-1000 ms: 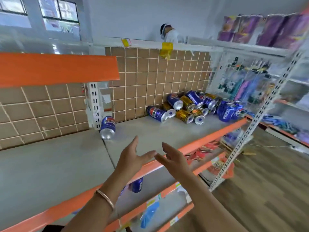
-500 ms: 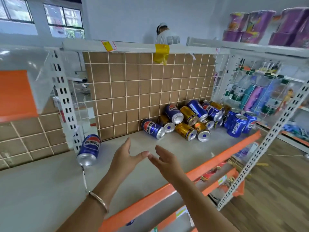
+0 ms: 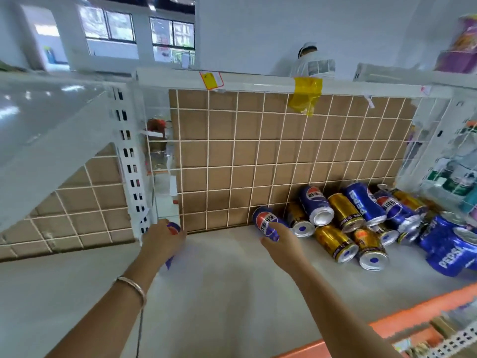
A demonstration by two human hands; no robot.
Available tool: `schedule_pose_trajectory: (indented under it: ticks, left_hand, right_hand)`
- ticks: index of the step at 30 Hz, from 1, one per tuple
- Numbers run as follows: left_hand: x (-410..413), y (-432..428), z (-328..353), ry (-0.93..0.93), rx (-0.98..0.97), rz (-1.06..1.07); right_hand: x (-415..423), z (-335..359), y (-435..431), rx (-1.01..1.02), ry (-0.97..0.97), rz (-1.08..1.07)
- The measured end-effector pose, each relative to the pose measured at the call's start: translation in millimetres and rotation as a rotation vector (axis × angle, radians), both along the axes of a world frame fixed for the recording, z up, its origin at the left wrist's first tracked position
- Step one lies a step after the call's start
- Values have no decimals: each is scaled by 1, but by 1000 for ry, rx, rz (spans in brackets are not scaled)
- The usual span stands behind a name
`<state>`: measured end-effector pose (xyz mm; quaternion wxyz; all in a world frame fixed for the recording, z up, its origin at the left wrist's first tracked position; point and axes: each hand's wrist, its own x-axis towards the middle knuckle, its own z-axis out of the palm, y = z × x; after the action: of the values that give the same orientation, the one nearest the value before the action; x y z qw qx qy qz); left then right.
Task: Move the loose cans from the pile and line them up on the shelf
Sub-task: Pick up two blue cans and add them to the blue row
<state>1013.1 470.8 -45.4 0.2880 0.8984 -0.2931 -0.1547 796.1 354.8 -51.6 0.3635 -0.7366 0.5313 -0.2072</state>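
Note:
On the grey shelf (image 3: 232, 293), a pile of blue and gold cans (image 3: 348, 223) lies against the tiled back panel at the right. My right hand (image 3: 281, 241) grips the leftmost blue can of the pile (image 3: 265, 219), which lies on its side. My left hand (image 3: 161, 241) closes over a separate blue can (image 3: 173, 227) lying by the foot of the white upright post. That can is mostly hidden under my fingers. A bangle sits on my left wrist.
A white slotted upright post (image 3: 131, 164) stands at the left of the tiled back panel (image 3: 258, 164). The shelf's orange front edge (image 3: 387, 319) runs at lower right. A wire rack of goods (image 3: 451, 164) bounds the right side. A person (image 3: 312, 60) stands behind the shelving.
Both hands have moved from open in mid-air over the shelf front down to the cans: the left onto the lone blue can, the right onto the pile's leftmost blue can. The view has moved closer.

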Motion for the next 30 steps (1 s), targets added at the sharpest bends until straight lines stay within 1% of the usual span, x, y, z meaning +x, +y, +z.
schedule_pose_trajectory:
  ticks: [1,2,4,5,6,8,9,11,13,15,16,17,18,20,21,24,25,27,29,30]
  left_hand:
    - [6,0,-4,-34,118,-8]
    - [10,-1,-7,-74,175,-12]
    - [14,-3,-9,-113,198,-10]
    - [16,-3,-10,-89,192,-1]
    - [17,-3,-11,-36,192,4]
    - [18,0,-17,123,176,-2]
    - [17,3,-19,198,139,-1]
    - [15,8,-21,274,34,22]
    - [12,12,-18,382,-20,39]
    - [6,15,-16,612,-53,15]
    - [1,14,-16,690,-59,-8]
    - [-5,12,-15,699,-51,-40]
    - [-9,7,-14,627,-19,-67]
    - [-17,-3,-6,369,99,-111]
    - [-23,-8,0,257,152,-120]
    - [-42,-25,8,65,288,-193]
    - [-51,-29,8,-9,329,-219]
    - [-66,-36,6,-138,401,-288]
    - [-72,-39,2,-187,422,-284]
    - [-71,-38,1,-183,423,-264]
  right_hand:
    - [3,-2,-8,-15,56,2]
    - [6,-4,-15,-24,136,14]
    - [9,-8,-27,-62,346,61]
    - [9,-9,-32,-87,434,89]
    - [9,-9,-37,-104,489,109]
    - [8,-11,-45,-105,526,128]
    - [8,-12,-47,-100,529,127]
    - [8,-12,-52,-139,558,97]
    - [9,-9,-56,-179,647,75]
    - [14,-3,-61,-143,765,128]
    - [17,1,-63,-117,802,179]
    - [19,5,-66,-84,806,229]
    - [20,8,-69,-32,768,271]
    - [22,11,-69,85,664,320]
    - [24,10,-66,126,642,329]
    - [31,0,-58,201,597,320]
    - [33,-1,-54,192,589,322]
    - [34,-4,-48,112,595,347]
    - [33,-8,-44,-3,625,367]
    - [32,-11,-42,-48,635,358]
